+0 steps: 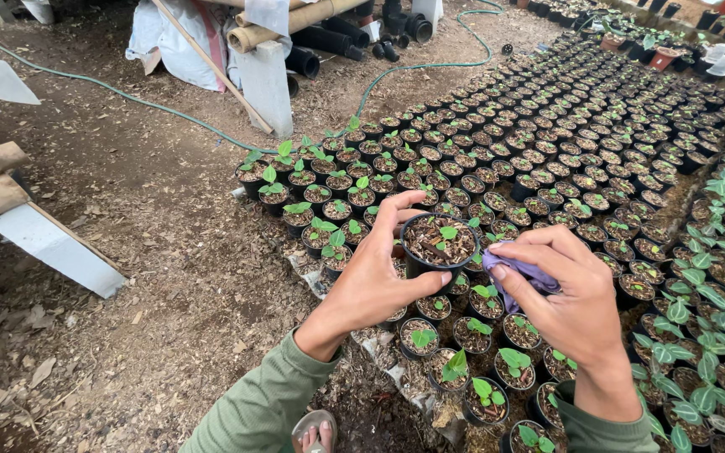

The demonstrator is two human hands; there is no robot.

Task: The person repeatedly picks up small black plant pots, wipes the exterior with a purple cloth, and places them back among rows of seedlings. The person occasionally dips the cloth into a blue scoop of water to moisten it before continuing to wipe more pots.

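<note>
Your sandalled foot (314,429) sits nearest. Your left hand (372,281) clamps the small black pot (438,247), lifted above the near rows; your right hand (576,298) pinches a purple cloth (520,273) against its right side. Wipe gently, keeping the seedling (447,234) upright.

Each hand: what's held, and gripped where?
Left hand holds a small black pot with a seedling, fingers wrapped around its side wall below the rim. Right hand pinches a bunched purple cloth against the pot's side.

Pot (439,243) in L hand (371,281) (cloth (520,275) R)
</note>
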